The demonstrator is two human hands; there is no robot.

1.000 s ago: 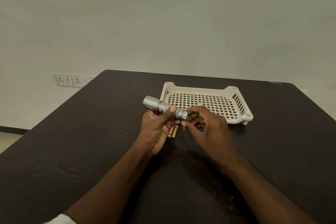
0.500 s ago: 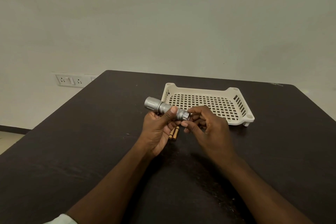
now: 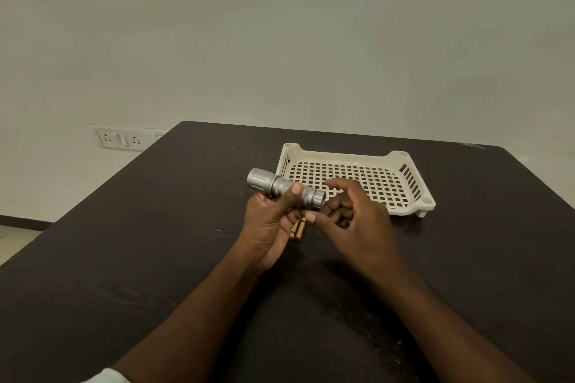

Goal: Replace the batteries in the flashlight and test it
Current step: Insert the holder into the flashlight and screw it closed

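Right hand [image 3: 357, 221] left flashlight [image 3: 284, 187], fingers loosely curled, perhaps empty; left hand [image 3: 270, 227] grips it.

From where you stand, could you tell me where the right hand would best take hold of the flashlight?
Probably the knurled tail end, coming in from the right. The flashlight lies roughly level in the left hand, whose thumb wraps its middle, leaving that end bare and pointing at the right hand, which hovers beside it with loosely curled fingers.

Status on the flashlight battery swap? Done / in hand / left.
Done: two batteries lie loose on the table; old or new, unclear. In hand: left hand grips the flashlight; right hand is at its tail end, fingers apart, holding nothing visible. Left: no beam shows, so testing remains.
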